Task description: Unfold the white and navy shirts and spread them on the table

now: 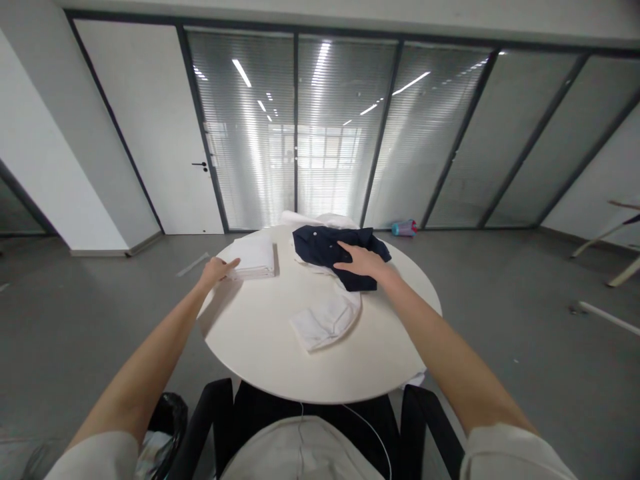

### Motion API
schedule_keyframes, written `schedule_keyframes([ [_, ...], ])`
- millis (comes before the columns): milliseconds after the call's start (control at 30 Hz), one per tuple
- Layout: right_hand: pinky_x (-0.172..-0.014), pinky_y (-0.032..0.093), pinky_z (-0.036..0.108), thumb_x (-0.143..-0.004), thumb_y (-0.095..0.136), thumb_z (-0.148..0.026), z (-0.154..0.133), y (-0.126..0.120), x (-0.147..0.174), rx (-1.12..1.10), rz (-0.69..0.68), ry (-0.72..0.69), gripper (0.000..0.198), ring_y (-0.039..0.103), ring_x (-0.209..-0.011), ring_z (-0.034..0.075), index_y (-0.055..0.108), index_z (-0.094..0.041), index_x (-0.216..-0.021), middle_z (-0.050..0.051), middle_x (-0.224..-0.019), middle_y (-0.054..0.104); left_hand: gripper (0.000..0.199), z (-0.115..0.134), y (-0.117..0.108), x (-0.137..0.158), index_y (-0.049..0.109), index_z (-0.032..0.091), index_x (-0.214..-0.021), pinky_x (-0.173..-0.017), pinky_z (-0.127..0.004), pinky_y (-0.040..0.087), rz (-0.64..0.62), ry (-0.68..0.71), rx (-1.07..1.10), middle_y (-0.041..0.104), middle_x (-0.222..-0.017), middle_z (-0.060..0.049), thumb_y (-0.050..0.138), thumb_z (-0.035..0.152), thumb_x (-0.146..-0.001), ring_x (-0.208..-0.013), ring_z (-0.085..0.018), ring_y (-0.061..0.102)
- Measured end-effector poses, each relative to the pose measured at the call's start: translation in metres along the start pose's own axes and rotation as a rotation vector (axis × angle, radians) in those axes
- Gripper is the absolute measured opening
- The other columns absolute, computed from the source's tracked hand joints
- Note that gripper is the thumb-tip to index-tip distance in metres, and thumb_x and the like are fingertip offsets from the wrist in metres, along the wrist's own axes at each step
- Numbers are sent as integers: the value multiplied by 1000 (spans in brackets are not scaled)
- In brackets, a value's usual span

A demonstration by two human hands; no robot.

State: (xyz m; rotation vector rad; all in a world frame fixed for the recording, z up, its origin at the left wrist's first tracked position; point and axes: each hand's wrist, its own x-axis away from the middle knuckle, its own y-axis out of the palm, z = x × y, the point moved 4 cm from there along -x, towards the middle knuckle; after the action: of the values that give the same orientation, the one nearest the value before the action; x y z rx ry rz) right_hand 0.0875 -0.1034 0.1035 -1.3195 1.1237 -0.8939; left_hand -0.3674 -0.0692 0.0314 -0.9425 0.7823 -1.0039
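My left hand point(217, 270) is at the left front corner of a neatly folded stack of white cloth point(256, 257). Its thumb lies over the stack's edge, with the other fingers curled by the side and partly hidden. A dark navy garment with small light buttons point(317, 245) lies crumpled at the back right of the round table. On top of it rests my right hand point(365, 261), fingers spread and thumb apart. From beneath the navy garment a white garment point(327, 320) reaches toward me, one sleeve-like part curving across the tabletop.
The round white table point(270, 353) stands before my chair, whose black armrests point(217, 407) flank me. A lined waste bin point(170, 417) is at lower left. A blue and red item point(404, 228) lies by the glass partition. Table legs point(607, 317) show at far right.
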Motion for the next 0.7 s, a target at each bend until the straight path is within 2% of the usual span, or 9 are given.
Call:
schedule_keyframes([
  [67,-103,44,52,-94,51,-62,-2,-11,12,17,86,41,71,55,-128,38,40,-25,-153,15,-145,55,52,2,1,3,62,18,-66,-67,-32,46,38,17,-2,70,-72,-14,51,65,-85,-79,-31,70],
  [133,-102,45,51,-95,53,-55,-4,-12,23,25,162,54,60,57,-125,37,50,-23,-145,16,-141,58,50,7,1,7,61,18,-68,-71,-34,46,96,37,-11,72,-81,-17,50,63,-86,-88,-33,69],
  [267,-102,46,51,-94,58,-42,-6,9,38,-80,293,-23,45,59,-121,35,61,-21,-134,17,-136,61,47,18,-1,13,62,17,-74,-79,-40,47,190,68,37,72,-89,-21,56,63,-84,-96,-38,67],
  [333,-105,45,51,-93,60,-37,-5,26,39,-198,331,-93,41,58,-122,33,65,-20,-130,16,-134,61,47,22,-3,15,64,16,-82,-84,-42,47,222,65,182,72,-95,-21,65,63,-76,-104,-40,65],
  [433,-112,40,48,-91,62,-32,-3,48,37,-337,373,-151,36,54,-129,30,68,-19,-124,16,-138,56,47,26,-5,14,65,13,-90,-87,-41,48,221,-14,530,71,-99,-19,83,43,-59,-112,-40,62],
  [500,-115,37,47,-91,62,-31,0,56,36,-376,406,-158,35,51,-131,29,68,-19,-123,15,-139,54,47,32,-6,10,65,9,-94,-81,-39,51,187,-65,691,71,-96,-18,83,31,-57,-106,-37,65],
  [567,-115,36,48,-91,61,-31,2,60,36,-406,427,-170,35,51,-131,29,68,-20,-123,14,-137,54,41,40,-10,7,66,8,-97,-74,-36,52,144,-64,769,70,-90,-15,80,28,-64,-93,-30,69],
  [700,-116,34,49,-90,62,-32,5,62,36,-465,405,-181,32,50,-132,28,69,-23,-120,13,-136,54,24,61,-23,4,67,12,-97,-68,-32,55,47,49,917,69,-83,-7,72,27,-79,-77,-19,67],
])
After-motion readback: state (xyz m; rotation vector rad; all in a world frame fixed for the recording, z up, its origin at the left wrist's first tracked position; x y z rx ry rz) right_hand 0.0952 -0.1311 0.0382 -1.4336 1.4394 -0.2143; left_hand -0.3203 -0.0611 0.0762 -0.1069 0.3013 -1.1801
